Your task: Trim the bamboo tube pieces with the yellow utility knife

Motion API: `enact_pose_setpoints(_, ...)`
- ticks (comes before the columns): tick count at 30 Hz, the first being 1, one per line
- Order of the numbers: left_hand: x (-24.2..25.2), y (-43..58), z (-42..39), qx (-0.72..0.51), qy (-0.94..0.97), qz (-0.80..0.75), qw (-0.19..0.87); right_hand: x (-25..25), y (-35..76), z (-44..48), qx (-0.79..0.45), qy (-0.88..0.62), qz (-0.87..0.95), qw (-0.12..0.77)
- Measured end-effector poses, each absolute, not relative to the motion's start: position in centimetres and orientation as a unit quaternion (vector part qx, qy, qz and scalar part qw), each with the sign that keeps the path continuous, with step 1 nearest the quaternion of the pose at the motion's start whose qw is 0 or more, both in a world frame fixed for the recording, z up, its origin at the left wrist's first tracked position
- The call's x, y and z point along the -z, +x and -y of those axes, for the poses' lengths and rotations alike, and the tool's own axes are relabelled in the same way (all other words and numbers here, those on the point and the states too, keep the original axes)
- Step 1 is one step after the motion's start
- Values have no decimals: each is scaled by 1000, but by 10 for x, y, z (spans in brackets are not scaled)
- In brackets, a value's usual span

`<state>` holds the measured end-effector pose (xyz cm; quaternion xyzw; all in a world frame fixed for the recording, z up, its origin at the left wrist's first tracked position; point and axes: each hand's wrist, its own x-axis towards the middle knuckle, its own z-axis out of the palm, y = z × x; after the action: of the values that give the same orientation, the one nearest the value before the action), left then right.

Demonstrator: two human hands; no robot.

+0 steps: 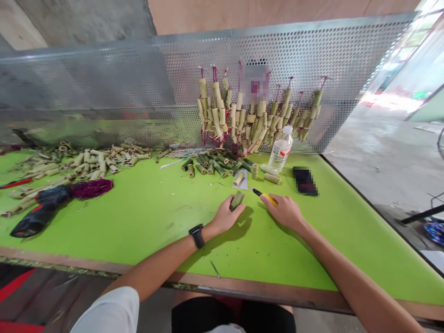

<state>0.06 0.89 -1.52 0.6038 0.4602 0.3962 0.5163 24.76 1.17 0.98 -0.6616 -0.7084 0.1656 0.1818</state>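
Note:
My left hand, with a black watch on its wrist, is closed round a short green bamboo piece held just above the green table. To its right, my right hand grips a yellow utility knife whose black tip points left toward the bamboo piece. A small white card with another bamboo piece on it lies just beyond my hands.
A pile of green bamboo pieces, strung bamboo bundles on the perforated metal screen, a water bottle, a phone, pale bamboo pieces, purple string and a power drill occupy the table.

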Motion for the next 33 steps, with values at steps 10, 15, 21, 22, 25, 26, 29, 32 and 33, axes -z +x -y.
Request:
enact_pose_setpoints(10,14,0,-11,-419,564,-414,579,-19,252,-11,-166,-656,734,60)
enact_pose_setpoints(15,13,1,-12,-447,591,-438,509,-19,251,-10,-128,-650,749,27)
enact_pose_setpoints(21,14,2,-15,-488,576,-409,514,-20,253,-12,-140,-642,753,31)
enact_pose_setpoints(22,15,2,-15,-492,575,-402,515,-20,253,-12,-143,-643,752,32)
enact_pose_setpoints(25,17,1,-15,-501,576,-393,513,-21,252,-11,-148,-643,750,35)
enact_pose_setpoints(26,18,1,-15,-504,572,-391,516,-22,252,-10,-151,-642,751,35)
enact_pose_setpoints(29,18,1,-15,-503,552,-381,545,-22,252,-10,-158,-642,750,31)
enact_pose_setpoints(32,19,2,-17,-497,534,-385,566,-22,252,-10,-142,-642,753,26)
enact_pose_setpoints(33,20,2,-17,-494,528,-388,572,-21,253,-10,-136,-641,755,25)
